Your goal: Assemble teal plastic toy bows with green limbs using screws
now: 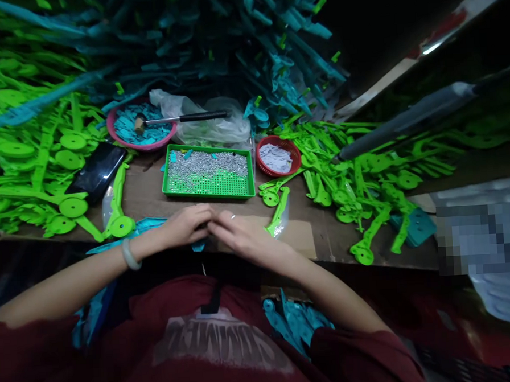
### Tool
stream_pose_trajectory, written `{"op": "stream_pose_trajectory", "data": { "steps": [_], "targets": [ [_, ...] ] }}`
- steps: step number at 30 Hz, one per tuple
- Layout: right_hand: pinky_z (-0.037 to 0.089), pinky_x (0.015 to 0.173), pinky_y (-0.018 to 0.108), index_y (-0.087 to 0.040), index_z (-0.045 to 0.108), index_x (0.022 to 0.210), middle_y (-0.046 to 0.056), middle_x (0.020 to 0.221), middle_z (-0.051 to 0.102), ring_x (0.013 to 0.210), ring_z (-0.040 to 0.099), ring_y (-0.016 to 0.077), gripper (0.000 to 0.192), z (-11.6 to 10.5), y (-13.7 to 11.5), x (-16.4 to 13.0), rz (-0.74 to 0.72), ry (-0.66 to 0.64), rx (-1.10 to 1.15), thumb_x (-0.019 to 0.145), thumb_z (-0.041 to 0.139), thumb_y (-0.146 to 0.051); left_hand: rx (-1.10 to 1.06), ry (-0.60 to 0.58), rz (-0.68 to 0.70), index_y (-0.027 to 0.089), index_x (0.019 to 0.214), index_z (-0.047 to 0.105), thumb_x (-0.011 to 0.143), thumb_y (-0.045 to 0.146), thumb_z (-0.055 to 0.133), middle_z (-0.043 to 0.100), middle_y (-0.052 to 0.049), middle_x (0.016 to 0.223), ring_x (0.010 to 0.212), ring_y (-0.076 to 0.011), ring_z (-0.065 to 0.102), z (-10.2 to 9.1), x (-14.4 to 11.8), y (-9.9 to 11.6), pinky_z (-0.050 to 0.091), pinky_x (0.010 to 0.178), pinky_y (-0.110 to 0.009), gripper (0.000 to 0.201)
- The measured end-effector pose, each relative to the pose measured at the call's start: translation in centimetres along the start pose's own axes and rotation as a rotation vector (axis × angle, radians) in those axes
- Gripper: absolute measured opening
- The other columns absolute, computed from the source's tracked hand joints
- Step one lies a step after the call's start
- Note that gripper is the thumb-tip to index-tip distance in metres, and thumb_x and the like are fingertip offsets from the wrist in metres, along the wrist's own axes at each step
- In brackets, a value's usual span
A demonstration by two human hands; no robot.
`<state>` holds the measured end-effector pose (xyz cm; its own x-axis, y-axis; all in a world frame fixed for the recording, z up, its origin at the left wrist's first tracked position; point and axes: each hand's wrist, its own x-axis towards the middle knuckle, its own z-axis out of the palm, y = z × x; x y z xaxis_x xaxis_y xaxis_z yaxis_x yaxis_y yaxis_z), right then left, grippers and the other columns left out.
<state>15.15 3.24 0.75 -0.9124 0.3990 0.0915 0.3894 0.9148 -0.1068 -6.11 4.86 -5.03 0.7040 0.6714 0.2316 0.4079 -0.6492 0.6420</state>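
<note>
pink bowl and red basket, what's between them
In the head view, the green tray lies between the pink bowl and red basket; behind the tray sits a crumpled clear bag.

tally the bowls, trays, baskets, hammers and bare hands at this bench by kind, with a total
Pink bowl: 1
Green tray: 1
Red basket: 1
Hammer: 1
Left hand and right hand: 2
Total: 6
</note>
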Motion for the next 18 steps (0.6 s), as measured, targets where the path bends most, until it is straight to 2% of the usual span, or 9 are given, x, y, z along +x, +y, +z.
{"op": "stream_pose_trajectory", "data": {
  "steps": [2, 4, 7, 9, 12, 15, 18],
  "targets": [
    [0.051, 0.077, 0.031, -0.009, 0.057, 0.111, 0.013, 0.112, 0.057, 0.092, 0.056, 0.0177, 0.020, 0.0, 1.2, 0.2, 0.070, -0.008, 0.017, 0.100, 0.041, -0.013, -0.053, 0.110, -0.150, 0.015, 0.092, 0.060, 0.086, 0.016, 0.054, 0.066, -0.006, 0.088, 0.080, -0.0180, 0.062, 0.9, -0.4, 0.6, 0.052, 0.075, -0.030, 0.009],
    [0.051, 0.077, 0.031, -0.010, 0.058, 0.107, 0.014, 0.114, 0.057, 0.092, 0.057, 0.0182, 0.019, 0.1, 2.0, 0.3, 0.062, 0.000, -0.004, 0.100, 0.041, -0.014, -0.067, 0.181, -0.222, 0.015, 0.100, 0.060, 0.083, 0.013, 0.052, 0.066, -0.006, 0.091, 0.081, -0.0177, 0.062, 1.3, -0.3, 1.0, 0.052, 0.075, -0.030, 0.019],
    [0.051, 0.074, 0.032, -0.011, 0.060, 0.103, 0.013, 0.105, 0.059, 0.093, 0.056, 0.0206, 0.021, 0.3, 2.8, 0.4, -0.008, 0.051, -0.088, 0.100, 0.039, -0.014, -0.115, 0.207, -0.272, 0.015, 0.119, 0.059, 0.080, 0.008, 0.049, 0.067, -0.008, 0.107, 0.095, -0.0192, 0.063, 1.1, 0.2, 1.2, 0.051, 0.086, -0.033, 0.040],
    [0.051, 0.072, 0.031, -0.013, 0.060, 0.102, 0.012, 0.100, 0.060, 0.090, 0.056, 0.0208, 0.022, 0.6, 3.2, 0.2, -0.045, 0.092, -0.126, 0.100, 0.038, -0.014, -0.143, 0.184, -0.304, 0.016, 0.122, 0.059, 0.079, 0.006, 0.048, 0.066, -0.008, 0.112, 0.099, -0.0195, 0.062, 0.7, 0.5, 1.2, 0.049, 0.089, -0.035, 0.046],
    [0.050, 0.068, 0.030, -0.015, 0.059, 0.103, 0.011, 0.097, 0.060, 0.084, 0.056, 0.0192, 0.020, 1.5, 3.5, -0.4, -0.056, 0.146, -0.042, 0.099, 0.040, -0.013, -0.137, 0.128, -0.322, 0.016, 0.103, 0.067, 0.081, 0.008, 0.046, 0.065, -0.006, 0.095, 0.086, -0.0186, 0.060, 0.2, 0.6, 1.3, 0.049, 0.080, -0.032, 0.031],
    [0.051, 0.069, 0.029, -0.016, 0.057, 0.106, 0.011, 0.100, 0.057, 0.086, 0.059, 0.0182, 0.016, 2.2, 3.6, -1.0, -0.009, 0.205, 0.200, 0.096, 0.045, -0.012, -0.144, 0.148, -0.326, 0.016, 0.080, 0.064, 0.082, 0.010, 0.047, 0.060, -0.004, 0.084, 0.079, -0.0170, 0.058, 0.3, 0.4, 1.2, 0.047, 0.074, -0.029, 0.018],
    [0.053, 0.075, 0.030, -0.020, 0.057, 0.105, 0.010, 0.102, 0.056, 0.092, 0.060, 0.0181, 0.014, 2.5, 3.7, -1.3, 0.045, 0.262, 0.406, 0.094, 0.052, -0.014, -0.176, 0.189, -0.343, 0.016, 0.084, 0.062, 0.078, 0.008, 0.050, 0.061, -0.001, 0.081, 0.076, -0.0153, 0.058, 0.4, -0.1, 1.3, 0.046, 0.073, -0.027, 0.015]
  ]
}}
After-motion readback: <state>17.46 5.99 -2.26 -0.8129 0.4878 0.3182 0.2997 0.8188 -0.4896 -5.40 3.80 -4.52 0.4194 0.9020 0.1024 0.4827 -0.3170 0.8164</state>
